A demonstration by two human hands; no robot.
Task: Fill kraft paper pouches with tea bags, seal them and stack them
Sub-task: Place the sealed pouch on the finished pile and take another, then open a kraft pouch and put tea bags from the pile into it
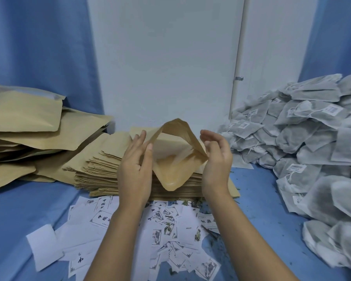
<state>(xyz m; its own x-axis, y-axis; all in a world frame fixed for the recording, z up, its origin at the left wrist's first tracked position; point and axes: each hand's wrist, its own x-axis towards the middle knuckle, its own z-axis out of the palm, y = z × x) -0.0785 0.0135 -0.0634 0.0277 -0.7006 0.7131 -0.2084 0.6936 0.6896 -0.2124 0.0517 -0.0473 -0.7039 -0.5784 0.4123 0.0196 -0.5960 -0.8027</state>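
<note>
A blue cloth (24,209) covers the table, with a white wall and blue curtains behind. The left hand (134,159) pinches the left lip of a pouch (176,171) between thumb and fingers. The right hand (216,159) cups the right lip in curled fingers, so the mouth gapes wide. The pouch seems empty and sits just above the stack of flat pouches (101,169).

If the right hand lets go to fetch tea bags (304,138), the mouth may spring flat, and bags could snag on the lip or spill. Both forearms rise from below, palms facing each other, wrists about level. Paper labels (130,230) litter the cloth beneath the arms. The tea bags are heaped well off to the right, and bulging pouches (24,126) are piled at the left.
</note>
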